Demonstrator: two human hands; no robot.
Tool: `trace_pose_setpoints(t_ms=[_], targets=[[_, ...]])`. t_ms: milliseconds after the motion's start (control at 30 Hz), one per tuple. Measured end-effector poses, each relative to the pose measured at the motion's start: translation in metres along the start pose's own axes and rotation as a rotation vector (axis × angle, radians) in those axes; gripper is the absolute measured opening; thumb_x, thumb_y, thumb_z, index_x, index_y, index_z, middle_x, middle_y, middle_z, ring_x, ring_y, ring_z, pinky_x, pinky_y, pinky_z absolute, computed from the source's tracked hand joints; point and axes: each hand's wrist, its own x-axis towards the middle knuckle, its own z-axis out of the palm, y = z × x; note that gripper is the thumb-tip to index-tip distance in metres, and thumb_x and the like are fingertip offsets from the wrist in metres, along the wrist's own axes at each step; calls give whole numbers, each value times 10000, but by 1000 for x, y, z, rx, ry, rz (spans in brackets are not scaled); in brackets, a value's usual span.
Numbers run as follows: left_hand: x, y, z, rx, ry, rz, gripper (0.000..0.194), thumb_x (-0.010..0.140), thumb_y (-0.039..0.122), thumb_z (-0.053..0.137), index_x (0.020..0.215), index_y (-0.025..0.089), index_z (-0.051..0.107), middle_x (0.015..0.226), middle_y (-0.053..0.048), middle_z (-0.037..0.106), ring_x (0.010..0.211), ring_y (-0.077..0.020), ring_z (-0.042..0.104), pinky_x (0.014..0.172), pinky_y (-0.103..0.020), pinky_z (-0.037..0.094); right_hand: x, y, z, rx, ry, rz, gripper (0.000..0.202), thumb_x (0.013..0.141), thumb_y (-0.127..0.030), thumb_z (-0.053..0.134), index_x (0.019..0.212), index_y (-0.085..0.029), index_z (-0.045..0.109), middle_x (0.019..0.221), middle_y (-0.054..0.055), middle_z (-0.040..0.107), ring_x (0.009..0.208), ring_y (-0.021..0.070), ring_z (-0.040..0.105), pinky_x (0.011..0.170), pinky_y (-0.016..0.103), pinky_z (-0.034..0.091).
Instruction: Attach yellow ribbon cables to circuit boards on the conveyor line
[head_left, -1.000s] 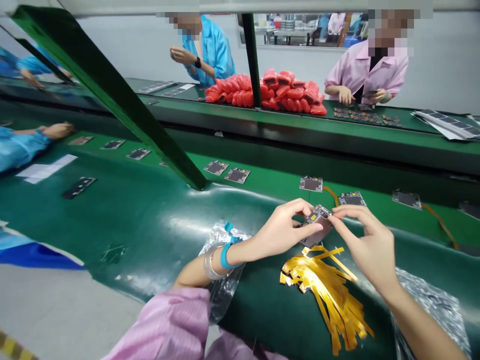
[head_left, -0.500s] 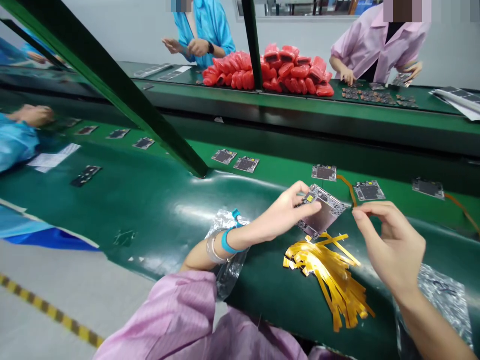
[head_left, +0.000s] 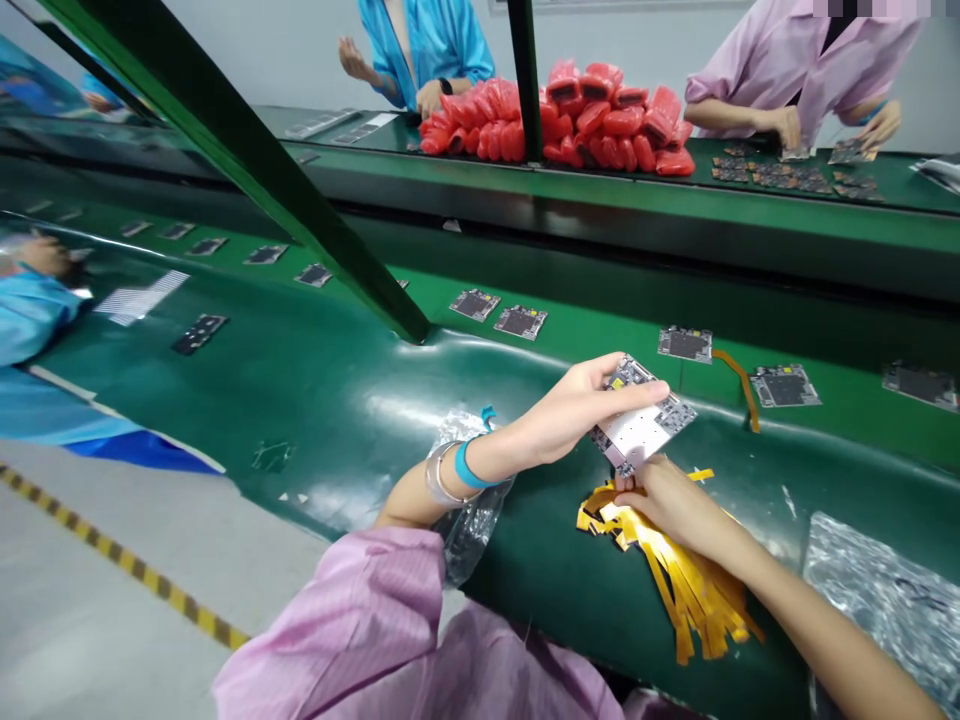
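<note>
My left hand (head_left: 581, 410) grips a circuit board (head_left: 637, 435) by its edge, thumb across the top face, tilted above the table. Under the board's lower corner, my right hand (head_left: 667, 500) reaches into a pile of yellow flex cables (head_left: 697, 600). Its fingers are pinched together at the pile's upper end; what lies between them is partly hidden. Just beyond my hands, on the green belt, rests a circuit board (head_left: 686, 343) with an orange flex cable (head_left: 739, 385) running from it. Beside that cable lies another circuit board (head_left: 785, 386).
More boards (head_left: 521, 321) lie along the belt. A slanted green post (head_left: 300, 220) crosses the left side. Clear plastic bags (head_left: 885, 590) flank my arms. Across the line, red wrapped packs (head_left: 600, 120) are heaped between two co-workers; a blue sleeve (head_left: 34, 320) shows at far left.
My right hand has left the orange cable by the belt and moved down-left onto the yellow pile. The board in my left hand has tilted, its face now bright. The view has shifted slightly.
</note>
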Motion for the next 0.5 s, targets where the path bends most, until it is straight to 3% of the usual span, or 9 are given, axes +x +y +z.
trace_pose_setpoints(t_ms=[233, 367, 433, 500], targets=[[-3, -3, 1, 136, -28, 48, 312, 827, 365, 816, 877, 154, 592, 824, 25, 633, 738, -87, 598, 673, -215, 458, -6, -3, -15, 85, 41, 4, 202, 941, -182, 636, 770, -213, 739, 880, 64, 783, 902, 272, 712, 830, 383, 491], [-6, 0, 3, 208, -22, 77, 316, 810, 349, 829, 844, 148, 587, 790, 33, 609, 721, -82, 576, 669, -216, 453, -21, -3, -39, 149, 62, 12, 244, 1000, -271, 576, 871, -219, 777, 920, 54, 801, 910, 258, 730, 802, 369, 535], [-8, 2, 4, 255, -3, 84, 323, 793, 350, 841, 837, 146, 594, 777, 33, 610, 709, -86, 569, 658, -220, 450, -36, -6, -55, 229, 169, 45, 249, 1014, -351, 560, 963, -219, 765, 849, 41, 779, 790, 226, 720, 712, 334, 553], [-10, 2, 4, 307, -6, 104, 294, 796, 339, 838, 889, 146, 638, 816, 16, 649, 746, -103, 599, 686, -233, 470, -54, -14, -67, 328, 436, 131, 250, 977, -445, 614, 995, -232, 744, 740, 22, 725, 662, 205, 672, 600, 303, 538]])
